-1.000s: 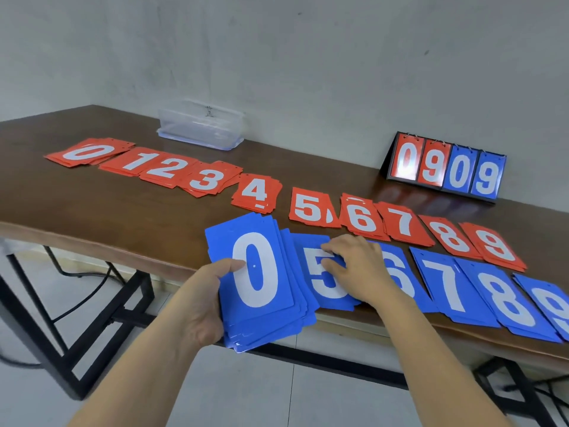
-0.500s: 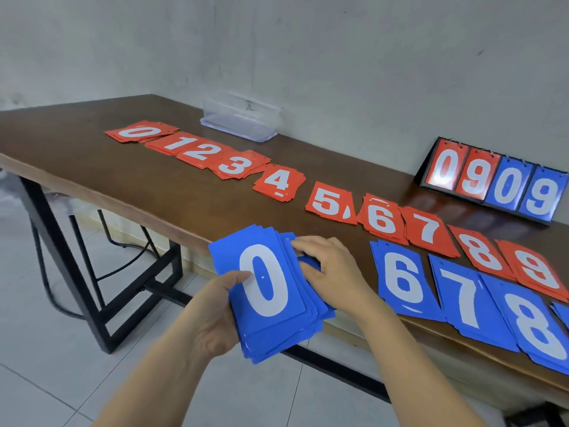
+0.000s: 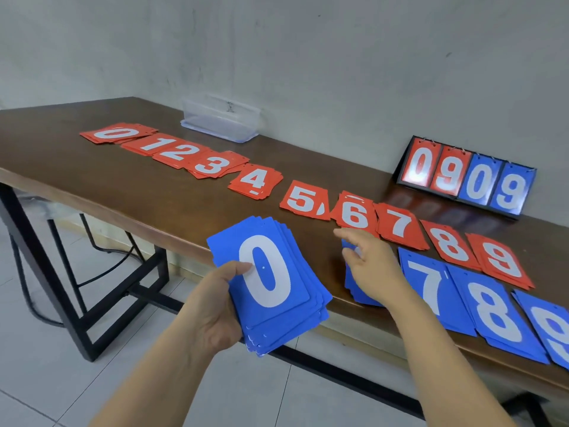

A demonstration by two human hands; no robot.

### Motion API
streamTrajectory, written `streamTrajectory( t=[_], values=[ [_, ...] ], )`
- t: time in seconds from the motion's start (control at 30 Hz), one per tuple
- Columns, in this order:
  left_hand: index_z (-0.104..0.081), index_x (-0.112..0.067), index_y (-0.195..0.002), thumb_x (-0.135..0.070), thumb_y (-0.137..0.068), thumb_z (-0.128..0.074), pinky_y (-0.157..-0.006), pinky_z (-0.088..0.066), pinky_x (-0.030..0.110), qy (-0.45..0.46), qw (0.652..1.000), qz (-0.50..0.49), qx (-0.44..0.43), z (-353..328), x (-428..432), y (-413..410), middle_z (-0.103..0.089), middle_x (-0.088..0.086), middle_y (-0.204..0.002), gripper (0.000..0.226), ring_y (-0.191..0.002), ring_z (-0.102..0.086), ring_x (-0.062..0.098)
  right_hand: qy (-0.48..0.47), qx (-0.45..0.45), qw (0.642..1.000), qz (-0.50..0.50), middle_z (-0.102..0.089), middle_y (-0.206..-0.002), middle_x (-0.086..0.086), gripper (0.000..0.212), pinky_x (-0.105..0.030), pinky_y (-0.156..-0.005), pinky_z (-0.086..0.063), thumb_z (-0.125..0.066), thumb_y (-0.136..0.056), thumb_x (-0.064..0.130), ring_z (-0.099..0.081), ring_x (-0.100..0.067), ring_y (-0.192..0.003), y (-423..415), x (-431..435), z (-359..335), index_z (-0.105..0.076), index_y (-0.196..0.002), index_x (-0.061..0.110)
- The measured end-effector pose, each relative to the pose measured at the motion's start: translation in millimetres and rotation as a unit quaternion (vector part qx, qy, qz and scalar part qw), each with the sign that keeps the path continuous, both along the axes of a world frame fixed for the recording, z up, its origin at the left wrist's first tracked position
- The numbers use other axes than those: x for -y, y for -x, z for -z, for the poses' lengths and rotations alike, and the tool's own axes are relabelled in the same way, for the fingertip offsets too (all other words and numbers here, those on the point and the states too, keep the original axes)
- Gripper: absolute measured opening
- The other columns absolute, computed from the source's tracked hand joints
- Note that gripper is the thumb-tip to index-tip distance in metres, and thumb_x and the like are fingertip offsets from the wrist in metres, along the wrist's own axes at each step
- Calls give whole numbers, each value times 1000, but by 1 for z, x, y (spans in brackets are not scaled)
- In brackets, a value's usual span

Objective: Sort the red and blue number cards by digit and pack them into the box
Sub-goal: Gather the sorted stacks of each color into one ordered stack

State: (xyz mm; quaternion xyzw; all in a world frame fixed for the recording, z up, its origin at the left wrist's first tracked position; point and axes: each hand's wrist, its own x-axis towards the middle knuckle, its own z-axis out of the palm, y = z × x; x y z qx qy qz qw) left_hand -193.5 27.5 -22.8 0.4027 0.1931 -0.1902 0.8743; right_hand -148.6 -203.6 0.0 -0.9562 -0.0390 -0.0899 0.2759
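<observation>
Leaving the blue stack (image 3: 271,282), the right hand (image 3: 369,266) is reaching, loose and empty, over the next blue pile (image 3: 351,286) on the worktop (image 3: 123,186). The left hand (image 3: 215,306) is gripping the stack. Next, probably, is pinching that pile up whole.

Your left hand (image 3: 215,306) grips the stack of blue cards (image 3: 277,317) at its 9 o'clock edge, thumb laid across the top card. Your right hand (image 3: 369,266) reaches toward 11 o'clock, fingers relaxed and loosely spread. Both forearms enter from 6 o'clock.
</observation>
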Motion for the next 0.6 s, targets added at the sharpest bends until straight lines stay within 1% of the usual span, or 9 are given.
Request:
streamTrajectory(
  t=[0.03, 0.1, 0.17, 0.2, 0.33, 0.47, 0.6],
  values=[
    [-64, -13, -118, -15, -87, -61, -78, -56, 51, -2, 1000, 2, 1, -2, 4, -1, -74, 14, -106, 32, -81, -70, 36, 52, -3, 998, 28, -49, -143, 4, 43, -30, -109, -34, -45, -98, 5, -41, -15, -133, 0, 14, 0, -53, -137, 21],
    [-64, -14, -115, -15, -87, -62, -74, -57, 50, -6, 1000, 4, -2, -5, 10, -3, -74, 14, -105, 28, -80, -70, 37, 140, -18, 986, 84, -52, -140, 0, 43, -32, -108, -34, -48, -97, 6, -43, -20, -130, 0, 36, 2, -53, -137, 19],
    [-64, -14, -112, -15, -87, -62, -75, -57, 50, -10, 1000, 8, -2, -7, 14, -4, -73, 15, -107, 26, -83, -69, 38, 204, -41, 972, 113, -57, -135, 2, 39, -33, -107, -33, -49, -98, 16, -45, -20, -127, 2, 48, 5, -54, -137, 22],
    [-64, -14, -111, -15, -87, -62, -75, -56, 51, -12, 1000, 10, -2, -7, 15, -5, -73, 15, -108, 24, -84, -69, 38, 218, -48, 968, 115, -58, -133, 3, 38, -34, -107, -31, -47, -99, 21, -44, -20, -126, 4, 50, 7, -54, -136, 24],
    [-63, -15, -109, -17, -87, -63, -76, -56, 52, -20, 1000, 19, 3, -10, 14, -7, -73, 15, -108, 22, -86, -69, 38, 229, -27, 968, 95, -59, -127, 8, 36, -35, -109, -20, -43, -101, 32, -39, -17, -128, 12, 37, 12, -55, -135, 30],
    [-64, -16, -109, -18, -87, -61, -79, -54, 54, -21, 999, 31, 1, -10, 10, -6, -74, 14, -106, 22, -83, -69, 38, 209, -29, 976, 46, -43, -148, 8, 38, -33, -109, -14, -40, -102, 35, -32, -15, -134, 18, 12, 14, -49, -139, 35],
    [-65, -13, -114, -15, -90, -58, -75, -57, 50, 0, 999, 34, -18, -4, 8, -1, -74, 14, -103, 25, -84, -70, 37, 141, -38, 989, 8, -37, -151, 11, 38, -31, -107, -14, -42, -102, 35, -30, -14, -130, 23, -13, 19, -48, -139, 38]
  ],
)
